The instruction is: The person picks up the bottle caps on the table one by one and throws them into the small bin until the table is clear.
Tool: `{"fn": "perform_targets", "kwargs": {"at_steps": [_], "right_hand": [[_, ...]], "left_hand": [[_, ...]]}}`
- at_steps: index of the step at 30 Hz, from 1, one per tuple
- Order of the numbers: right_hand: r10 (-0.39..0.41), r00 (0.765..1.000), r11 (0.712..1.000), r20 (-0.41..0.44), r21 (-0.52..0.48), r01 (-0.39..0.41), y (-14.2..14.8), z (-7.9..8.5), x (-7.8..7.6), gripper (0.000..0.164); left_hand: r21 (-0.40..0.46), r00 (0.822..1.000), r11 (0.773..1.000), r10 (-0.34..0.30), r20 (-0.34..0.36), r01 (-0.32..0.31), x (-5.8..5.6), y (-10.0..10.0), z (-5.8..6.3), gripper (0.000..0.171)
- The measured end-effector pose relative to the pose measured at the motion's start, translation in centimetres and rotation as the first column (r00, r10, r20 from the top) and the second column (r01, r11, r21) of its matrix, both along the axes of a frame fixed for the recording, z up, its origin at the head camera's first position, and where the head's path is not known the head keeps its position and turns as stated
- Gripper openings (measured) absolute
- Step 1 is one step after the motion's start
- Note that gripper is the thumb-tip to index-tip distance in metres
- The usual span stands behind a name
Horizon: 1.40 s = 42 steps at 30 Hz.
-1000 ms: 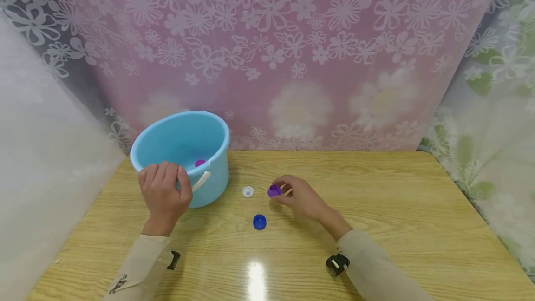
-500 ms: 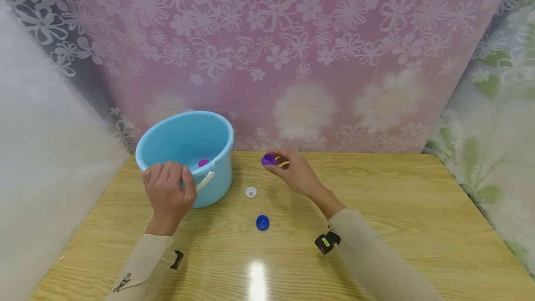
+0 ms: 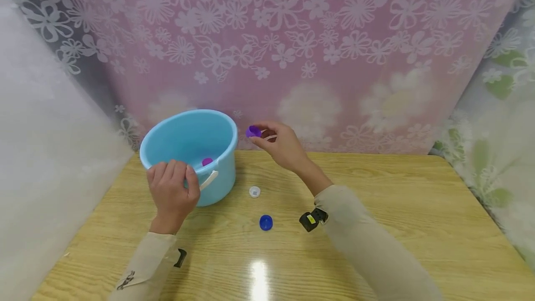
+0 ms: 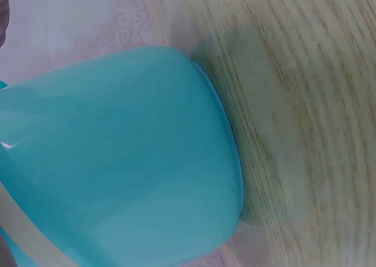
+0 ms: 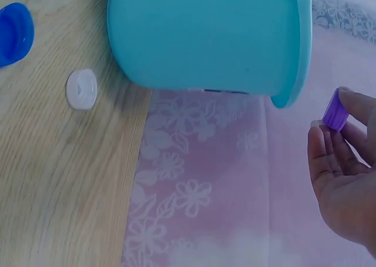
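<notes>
A light blue bucket [image 3: 219, 180] stands at the left of the wooden table. My left hand [image 3: 173, 194] grips its near rim, fingers curled over the edge beside the white handle [image 3: 209, 179]. Inside the bucket lies a magenta cap [image 3: 207, 161], partly hidden by the rim. My right hand [image 3: 284, 145] pinches a purple bottle cap [image 5: 336, 110] between thumb and fingers. It holds the cap up in the air, just right of the bucket's rim. On the table below are a white cap [image 3: 254, 192] and a blue cap [image 3: 266, 222], both lying with the hollow side up.
The wooden table [image 3: 376, 226] ends at a pink floral curtain [image 3: 309, 59] behind the bucket. White sheeting [image 3: 54, 152] hangs along the left side, and a leafy patterned curtain [image 3: 497, 152] along the right.
My right hand has lifted the purple cap off the table and carried it up and left toward the bucket. My left hand keeps its grip on the rim.
</notes>
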State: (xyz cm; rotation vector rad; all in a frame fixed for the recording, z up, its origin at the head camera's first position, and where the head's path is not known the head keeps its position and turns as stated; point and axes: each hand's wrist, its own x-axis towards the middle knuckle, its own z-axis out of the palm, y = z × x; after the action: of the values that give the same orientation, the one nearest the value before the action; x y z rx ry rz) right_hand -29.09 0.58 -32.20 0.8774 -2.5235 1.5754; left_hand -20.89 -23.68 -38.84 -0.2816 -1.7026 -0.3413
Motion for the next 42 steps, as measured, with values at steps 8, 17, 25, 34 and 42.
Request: {"fn": "perform_targets", "kwargs": {"at_steps": [8,17,25,34,42], "right_hand": [[0.051,0.997,0.998,-0.064,-0.02,-0.052,-3.2,0.5,0.4,0.038],[0.047,0.997,0.998,-0.064,0.043,-0.044,-5.2,0.4,1.0,0.035],[0.025,0.997,0.996,-0.069,0.086,-0.019,-5.9,0.2,1.1,0.037],[0.007,0.998,0.992,-0.058,0.124,0.001,-6.1,0.3,1.1,0.038],[0.002,1.0,0.992,-0.024,0.129,0.001,-6.0,0.1,1.1,0.04]], "left_hand": [[-0.005,1.0,1.0,0.004,0.003,-0.004,0.0,0.0,0.0,0.031],[-0.013,1.0,1.0,0.006,0.024,-0.006,0.0,-0.2,-0.1,0.031],[-0.018,1.0,1.0,0.01,0.021,-0.01,0.0,-0.3,-0.1,0.03],[-0.017,1.0,1.0,0.014,0.014,-0.014,-0.1,-0.2,0.0,0.027],[-0.017,0.999,1.0,0.018,0.029,-0.017,0.0,-0.3,0.0,0.028]]}}
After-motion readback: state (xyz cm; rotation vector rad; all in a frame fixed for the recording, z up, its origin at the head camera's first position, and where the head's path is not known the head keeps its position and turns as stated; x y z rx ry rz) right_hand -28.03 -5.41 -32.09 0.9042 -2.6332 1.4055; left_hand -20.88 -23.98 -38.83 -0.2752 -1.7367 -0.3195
